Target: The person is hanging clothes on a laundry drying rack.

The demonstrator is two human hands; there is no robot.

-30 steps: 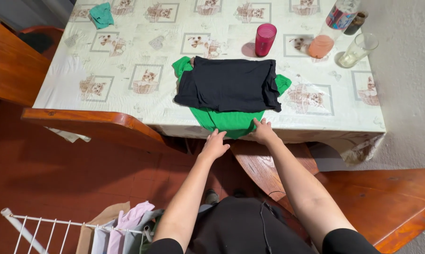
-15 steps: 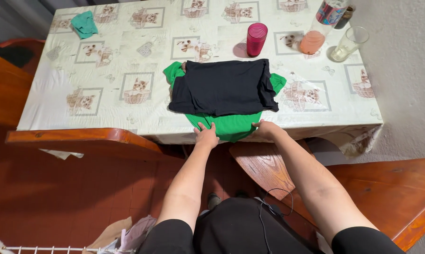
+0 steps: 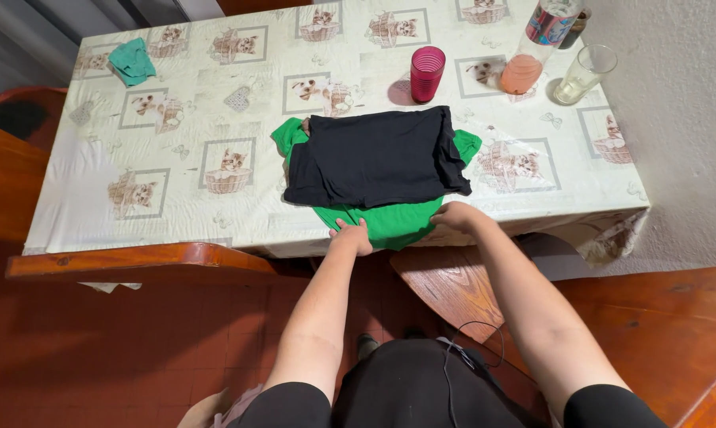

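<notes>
Patterned tablecloth [image 3: 176, 198] is covering a table standing against a pale wall on the right. Head view: green garment [image 3: 386, 222] is lying at the near table edge, its hem hanging just over it, with a folded black garment [image 3: 378, 154] stacked on top. Left hand [image 3: 352, 236] is pinching the green hem, fingers curled together. Right hand [image 3: 455, 215] is gripping the hem's right side, fingers closed on cloth. Pink cup [image 3: 427, 73], bottle [image 3: 532, 47] and clear glass [image 3: 581, 73] are crowding the far right; teal cloth [image 3: 132, 62] is lying far left. Wooden chairs [image 3: 136, 257] are flanking the near edge.
</notes>
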